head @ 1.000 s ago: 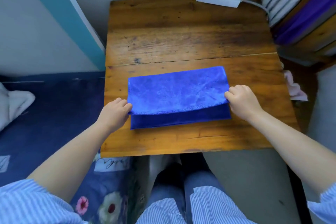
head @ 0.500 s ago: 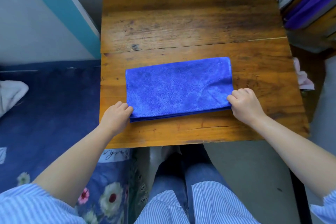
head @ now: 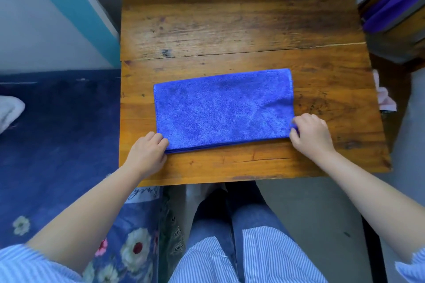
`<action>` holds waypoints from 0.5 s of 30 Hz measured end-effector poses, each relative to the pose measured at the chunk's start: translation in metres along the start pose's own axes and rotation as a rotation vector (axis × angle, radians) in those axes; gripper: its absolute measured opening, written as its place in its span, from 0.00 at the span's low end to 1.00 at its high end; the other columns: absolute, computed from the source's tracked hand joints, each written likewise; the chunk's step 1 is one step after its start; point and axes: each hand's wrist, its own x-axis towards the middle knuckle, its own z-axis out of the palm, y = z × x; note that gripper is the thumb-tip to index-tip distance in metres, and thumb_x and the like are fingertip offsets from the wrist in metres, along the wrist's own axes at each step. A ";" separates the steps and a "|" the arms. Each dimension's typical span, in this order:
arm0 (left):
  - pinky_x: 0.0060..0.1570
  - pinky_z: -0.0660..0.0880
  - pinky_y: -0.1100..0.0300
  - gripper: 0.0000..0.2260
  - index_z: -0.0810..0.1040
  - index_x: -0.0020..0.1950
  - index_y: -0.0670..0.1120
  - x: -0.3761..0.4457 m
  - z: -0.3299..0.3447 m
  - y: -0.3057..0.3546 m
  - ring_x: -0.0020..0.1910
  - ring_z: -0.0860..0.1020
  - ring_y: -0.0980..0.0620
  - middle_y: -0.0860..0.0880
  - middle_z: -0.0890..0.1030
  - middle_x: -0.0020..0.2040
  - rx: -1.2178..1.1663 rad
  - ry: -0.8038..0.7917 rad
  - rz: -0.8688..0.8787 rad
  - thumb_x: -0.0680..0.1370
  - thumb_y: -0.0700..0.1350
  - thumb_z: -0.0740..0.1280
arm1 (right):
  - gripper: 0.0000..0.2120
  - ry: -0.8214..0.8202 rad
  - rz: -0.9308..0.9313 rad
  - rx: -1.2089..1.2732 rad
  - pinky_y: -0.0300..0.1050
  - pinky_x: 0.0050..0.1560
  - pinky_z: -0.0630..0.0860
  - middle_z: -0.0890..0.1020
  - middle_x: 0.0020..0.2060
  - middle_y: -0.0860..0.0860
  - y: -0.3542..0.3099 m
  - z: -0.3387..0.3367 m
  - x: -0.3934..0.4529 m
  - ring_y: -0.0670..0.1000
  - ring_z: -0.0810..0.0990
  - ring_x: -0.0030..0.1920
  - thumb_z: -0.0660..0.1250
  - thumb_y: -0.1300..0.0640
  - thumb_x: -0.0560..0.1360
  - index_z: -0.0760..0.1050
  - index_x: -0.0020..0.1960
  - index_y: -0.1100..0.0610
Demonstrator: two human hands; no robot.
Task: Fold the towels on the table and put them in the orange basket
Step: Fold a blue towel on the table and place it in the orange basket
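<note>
Hands curled on blue towel point(head: 220, 108): L hand point(head: 147, 153) pinching near-left corner, R hand point(head: 310, 135) near-right corner.

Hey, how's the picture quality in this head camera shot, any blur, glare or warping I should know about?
Head view: soft, even daylight with no hard shadows; a mild sheen on the wooden table at its far part; the blue towel and both hands, left hand and right hand, are fairly sharp; wide-angle warping bows the table's edges and stretches the forearms toward the corners.
</note>
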 end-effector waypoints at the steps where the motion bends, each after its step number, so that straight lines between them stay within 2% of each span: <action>1: 0.20 0.73 0.60 0.14 0.76 0.29 0.38 0.001 -0.001 0.004 0.25 0.76 0.43 0.42 0.76 0.27 -0.016 0.009 -0.003 0.51 0.34 0.80 | 0.08 -0.013 0.160 0.052 0.55 0.48 0.72 0.80 0.44 0.64 -0.002 0.002 0.003 0.65 0.77 0.48 0.65 0.64 0.71 0.77 0.48 0.67; 3: 0.21 0.75 0.58 0.13 0.78 0.32 0.37 0.005 0.004 0.012 0.27 0.77 0.43 0.41 0.77 0.29 -0.032 0.030 0.017 0.56 0.37 0.80 | 0.14 -0.070 0.410 0.151 0.54 0.55 0.69 0.79 0.51 0.62 -0.006 0.007 0.006 0.63 0.74 0.56 0.64 0.58 0.75 0.74 0.57 0.65; 5: 0.19 0.73 0.59 0.13 0.78 0.30 0.38 0.011 0.006 0.018 0.25 0.77 0.43 0.41 0.77 0.28 -0.014 0.047 0.014 0.55 0.36 0.81 | 0.12 -0.082 0.521 0.241 0.52 0.56 0.67 0.79 0.51 0.61 -0.012 0.010 0.007 0.62 0.73 0.57 0.63 0.58 0.75 0.75 0.56 0.64; 10: 0.20 0.67 0.65 0.17 0.77 0.27 0.42 0.016 0.006 0.016 0.22 0.75 0.48 0.46 0.75 0.24 0.064 0.030 0.074 0.45 0.34 0.80 | 0.09 -0.016 0.561 0.352 0.52 0.55 0.68 0.81 0.47 0.62 -0.015 0.006 0.004 0.62 0.76 0.53 0.63 0.62 0.75 0.77 0.51 0.65; 15: 0.21 0.66 0.66 0.16 0.76 0.26 0.42 0.012 0.003 0.015 0.21 0.73 0.48 0.46 0.74 0.23 0.091 0.095 0.140 0.45 0.33 0.79 | 0.09 -0.007 0.546 0.406 0.56 0.57 0.69 0.80 0.46 0.63 -0.010 -0.002 0.001 0.63 0.76 0.51 0.63 0.63 0.75 0.77 0.51 0.66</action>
